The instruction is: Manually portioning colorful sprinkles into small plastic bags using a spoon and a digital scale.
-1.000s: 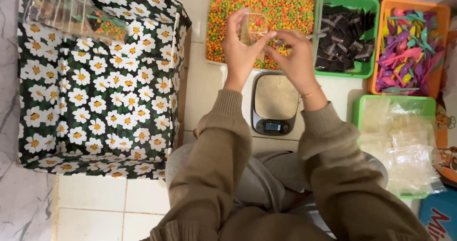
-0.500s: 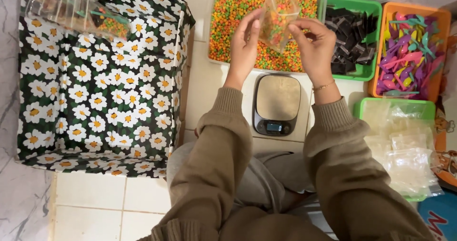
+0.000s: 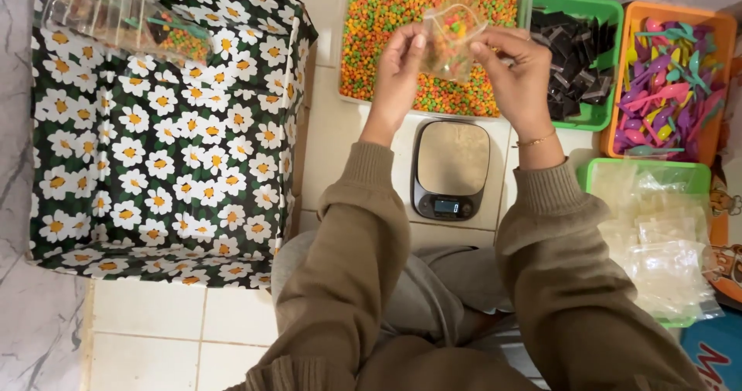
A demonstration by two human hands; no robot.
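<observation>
1. Nearest: lap, brown sleeves, both forearms reaching fwd over tiled floor (image 3: 147,321).
2. Kitchen scale (image 3: 450,170) on floor just ahead of knees, directly under the hands; pan bare. Prob. parked there so a filled bag drops straight down for weighing.
3. Left hand (image 3: 396,70) closed in a pinch on left edge of small clear bag (image 3: 450,37); right hand (image 3: 519,74) pinching right edge near the top. Bag held up between both, mouth spread, a few coloured bits inside. Two-sided grip looks meant to keep the mouth open & bag upright.
4. Bag hangs over near edge of clear tub of orange/green/yellow candy bits (image 3: 421,39), above scale & apart from it. Spills would land back in tub.
5. Right of scale: green tray of empty clear bags (image 3: 653,236), close to right elbow.
6. Far right: green basket of dark wrapped pcs (image 3: 576,59), then orange basket of coloured plastic spoons (image 3: 668,82), side by side.
7. Left: big daisy-print box (image 3: 162,128), filled packs (image 3: 116,16) lying at its far-left corner.
8. Obstructions: none between hands and tub or scale; box wall close to left elbow.
</observation>
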